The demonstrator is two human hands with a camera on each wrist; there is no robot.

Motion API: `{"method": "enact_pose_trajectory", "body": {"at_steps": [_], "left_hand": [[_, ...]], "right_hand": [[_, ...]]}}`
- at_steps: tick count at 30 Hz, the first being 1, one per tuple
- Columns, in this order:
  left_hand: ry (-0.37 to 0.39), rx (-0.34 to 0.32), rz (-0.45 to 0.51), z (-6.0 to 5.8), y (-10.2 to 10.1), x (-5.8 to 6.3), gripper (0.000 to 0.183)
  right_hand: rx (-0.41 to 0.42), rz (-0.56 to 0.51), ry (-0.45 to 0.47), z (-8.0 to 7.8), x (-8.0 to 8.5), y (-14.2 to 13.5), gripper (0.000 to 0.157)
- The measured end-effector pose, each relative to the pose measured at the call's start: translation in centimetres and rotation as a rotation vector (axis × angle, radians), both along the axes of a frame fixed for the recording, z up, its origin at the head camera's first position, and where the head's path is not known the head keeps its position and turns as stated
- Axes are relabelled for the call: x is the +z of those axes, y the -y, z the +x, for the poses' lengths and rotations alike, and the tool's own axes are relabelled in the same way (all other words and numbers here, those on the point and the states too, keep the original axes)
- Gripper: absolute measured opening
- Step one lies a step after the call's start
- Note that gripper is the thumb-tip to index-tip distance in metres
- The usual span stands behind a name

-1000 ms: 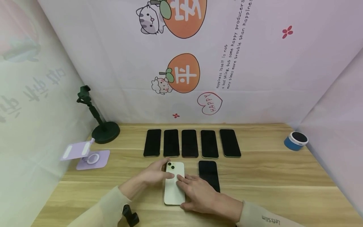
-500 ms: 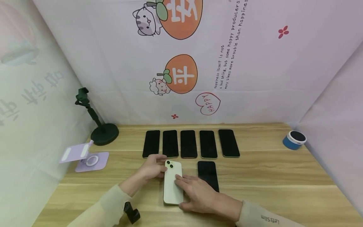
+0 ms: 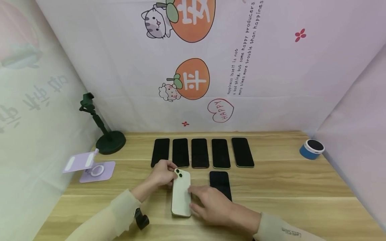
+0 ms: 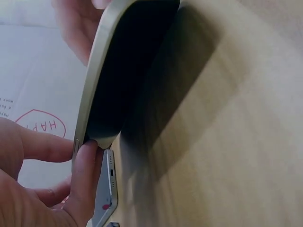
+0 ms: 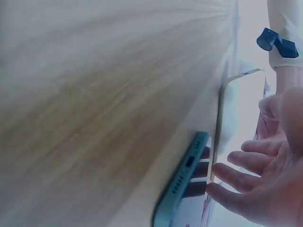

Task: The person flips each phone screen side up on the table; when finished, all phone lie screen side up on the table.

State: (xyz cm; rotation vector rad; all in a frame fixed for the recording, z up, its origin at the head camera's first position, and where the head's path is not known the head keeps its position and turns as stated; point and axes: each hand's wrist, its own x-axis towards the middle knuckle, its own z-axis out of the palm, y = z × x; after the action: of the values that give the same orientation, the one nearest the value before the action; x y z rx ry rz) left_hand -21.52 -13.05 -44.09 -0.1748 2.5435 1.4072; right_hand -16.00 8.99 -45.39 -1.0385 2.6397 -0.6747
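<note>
A white-backed smartphone (image 3: 181, 195) with two dark lenses lies camera side up at the table's front middle. My left hand (image 3: 163, 173) pinches its upper left edge between thumb and fingers. In the left wrist view, the phone (image 4: 132, 66) is tilted, its dark screen facing down over a shadow on the wood. My right hand (image 3: 212, 204) stays by the right edge, its fingertips close to the back; the right wrist view shows these fingers (image 5: 241, 177) spread and loosely extended. Partly behind that hand, a second phone (image 3: 220, 184) lies screen up.
Several dark phones (image 3: 200, 153) form a row farther back. At left stand a lilac folding phone stand (image 3: 102, 172) and a dark green holder (image 3: 111, 142) on a round base. A blue-and-white round device (image 3: 312, 149) sits at the far right. Printed cloth (image 3: 259, 113) walls the back.
My left hand has gone from lying over the white phone to pinching its upper left edge, and the phone has tilted and shifted slightly left. My right fingers have drawn back toward its right edge.
</note>
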Motion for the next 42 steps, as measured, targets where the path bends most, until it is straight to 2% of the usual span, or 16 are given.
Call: {"method": "enact_pose_trajectory", "body": {"at_steps": [3,6,9,13,15,17,20,23,28,35,42], "left_hand": [[-0.015,-0.006,-0.057,-0.2,0.0,0.3,0.014],[-0.052,-0.040,-0.155,-0.6,0.1,0.7,0.008],[-0.077,-0.084,-0.244,-1.0,0.1,1.3,0.005],[-0.091,-0.156,-0.291,-1.5,-0.4,2.0,0.006],[-0.107,-0.197,-0.321,-1.7,-0.9,2.5,0.007],[-0.126,-0.232,-0.360,-1.8,-1.5,2.8,0.019],[-0.154,-0.269,-0.412,-1.8,-2.4,3.0,0.040],[-0.174,-0.296,-0.415,-1.9,-3.2,2.8,0.050],[-0.189,-0.332,-0.416,-2.2,-4.4,2.5,0.050],[-0.173,-0.366,-0.407,-2.5,-5.5,2.4,0.046],[-0.208,-0.381,-0.392,-2.5,-6.1,2.1,0.043]], "right_hand": [[-0.057,-0.101,0.127,-0.2,0.6,-0.7,0.045],[-0.109,-0.201,0.254,-0.5,1.0,-1.4,0.044],[-0.178,-0.296,0.432,-0.7,1.3,-2.1,0.045],[-0.253,-0.444,0.685,-0.9,1.3,-2.7,0.048],[-0.272,-0.498,0.771,-1.1,1.2,-2.8,0.050],[-0.288,-0.535,0.825,-1.2,1.2,-2.8,0.051],[-0.295,-0.572,0.866,-1.2,1.4,-2.7,0.052],[-0.301,-0.598,0.880,-1.2,1.5,-2.4,0.052],[-0.335,-0.621,0.842,-1.4,1.5,-1.8,0.046],[-0.430,-0.638,0.756,-1.4,1.4,-1.0,0.038],[-0.492,-0.653,0.725,-1.3,1.0,-0.8,0.034]]}}
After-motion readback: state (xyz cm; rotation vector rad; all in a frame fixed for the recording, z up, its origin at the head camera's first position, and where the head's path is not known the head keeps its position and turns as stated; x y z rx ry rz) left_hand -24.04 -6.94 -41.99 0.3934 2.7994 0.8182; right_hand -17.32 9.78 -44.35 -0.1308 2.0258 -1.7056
